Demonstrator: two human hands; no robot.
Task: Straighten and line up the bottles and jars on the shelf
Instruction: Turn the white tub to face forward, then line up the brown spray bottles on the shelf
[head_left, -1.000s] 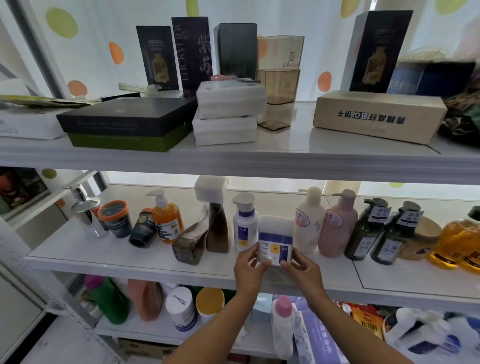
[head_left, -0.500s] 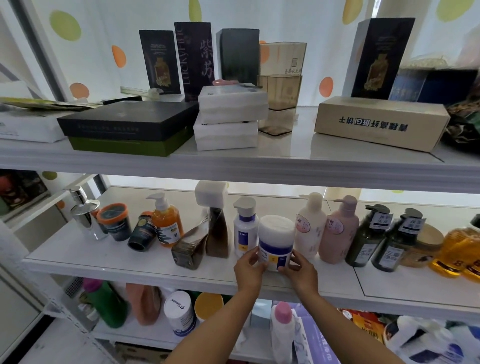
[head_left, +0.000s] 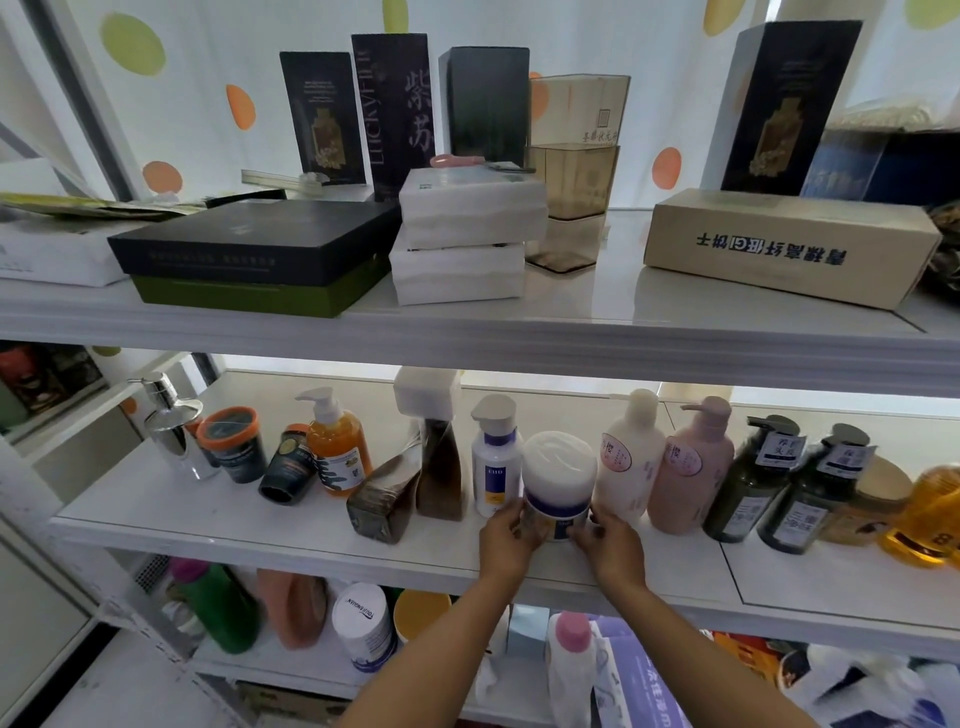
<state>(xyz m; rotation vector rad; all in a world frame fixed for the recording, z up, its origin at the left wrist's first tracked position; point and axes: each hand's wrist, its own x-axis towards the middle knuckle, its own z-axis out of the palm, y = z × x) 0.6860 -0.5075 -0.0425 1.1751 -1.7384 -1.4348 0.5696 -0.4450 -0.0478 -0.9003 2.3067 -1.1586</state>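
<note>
Gripping the white jar (head_left: 560, 478) low on its blue band, the curled fingers (head_left: 515, 521) of the left hand (head_left: 506, 538) wrap its left side and those of the right hand (head_left: 609, 540) its right side. Jar upright, lid up, on the middle shelf (head_left: 208, 519), toward the front edge and about midway along it. It stands between the white pump bottle (head_left: 496, 462) and the cream bottle (head_left: 626, 462), slightly forward of both; contact with either cannot be told.
</note>
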